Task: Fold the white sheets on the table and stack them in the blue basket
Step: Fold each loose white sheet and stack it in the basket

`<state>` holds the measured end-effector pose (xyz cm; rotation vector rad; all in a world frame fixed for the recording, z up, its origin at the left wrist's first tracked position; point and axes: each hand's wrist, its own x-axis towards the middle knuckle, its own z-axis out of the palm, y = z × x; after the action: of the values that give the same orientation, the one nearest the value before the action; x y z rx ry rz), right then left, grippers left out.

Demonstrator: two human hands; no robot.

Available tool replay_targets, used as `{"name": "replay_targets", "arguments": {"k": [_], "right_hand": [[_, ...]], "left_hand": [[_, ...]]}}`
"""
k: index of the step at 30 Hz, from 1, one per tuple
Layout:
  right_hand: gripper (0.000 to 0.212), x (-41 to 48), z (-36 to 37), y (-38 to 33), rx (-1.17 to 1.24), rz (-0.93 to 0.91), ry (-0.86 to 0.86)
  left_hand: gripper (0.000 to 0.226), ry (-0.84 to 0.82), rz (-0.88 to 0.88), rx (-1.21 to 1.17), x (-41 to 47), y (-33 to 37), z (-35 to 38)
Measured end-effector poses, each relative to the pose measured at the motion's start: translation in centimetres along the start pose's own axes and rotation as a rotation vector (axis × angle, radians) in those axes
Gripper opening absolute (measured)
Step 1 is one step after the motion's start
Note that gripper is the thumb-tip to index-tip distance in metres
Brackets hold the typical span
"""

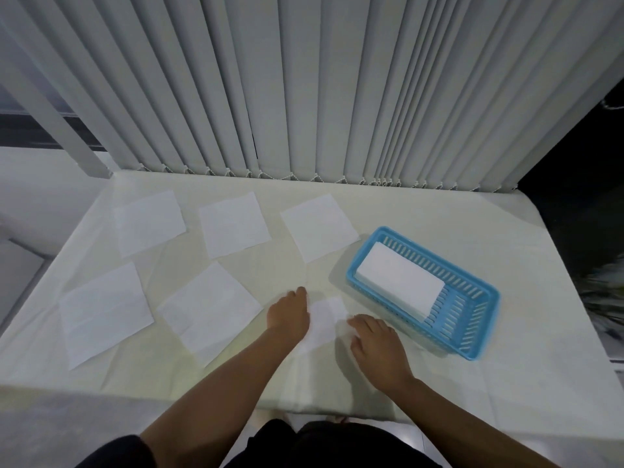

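Both hands are lying flat, fingers spread, pressing on a partly folded white sheet (325,319) near the front of the tabletop (439,211) — the left hand (289,313) is resting on its left edge, the right hand (376,342) on its lower right corner, neither gripping it. The sheet is looking thin, soft and slightly creased. Just beside it on the right, a blue plastic basket (472,336) with slotted walls is holding a neat rectangular stack of folded sheets (400,282). Five more square sheets (233,224) are lying flat and unfolded across the pale cloth cover — no writing is showing anywhere.
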<state>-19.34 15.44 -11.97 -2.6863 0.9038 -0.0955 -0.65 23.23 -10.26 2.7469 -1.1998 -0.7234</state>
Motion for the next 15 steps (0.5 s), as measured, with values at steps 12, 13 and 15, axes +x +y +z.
{"name": "replay_targets", "arguments": {"k": [12, 13, 15], "right_hand": [[0.043, 1.0, -2.4, -3.9, 0.621, 0.47, -0.233], [0.046, 1.6, -2.8, -4.7, 0.742, 0.542, -0.257], [0.045, 2.7, -3.5, -6.2, 0.995, 0.692, -0.313]], "left_hand": [[0.01, -0.026, -0.3, -1.107, -0.1, -1.4, -4.0], [0.014, -0.007, -0.305, -1.22, -0.3, -1.1, -4.3], [0.022, 0.027, -0.302, -1.395, -0.7, -0.4, -4.8]]}}
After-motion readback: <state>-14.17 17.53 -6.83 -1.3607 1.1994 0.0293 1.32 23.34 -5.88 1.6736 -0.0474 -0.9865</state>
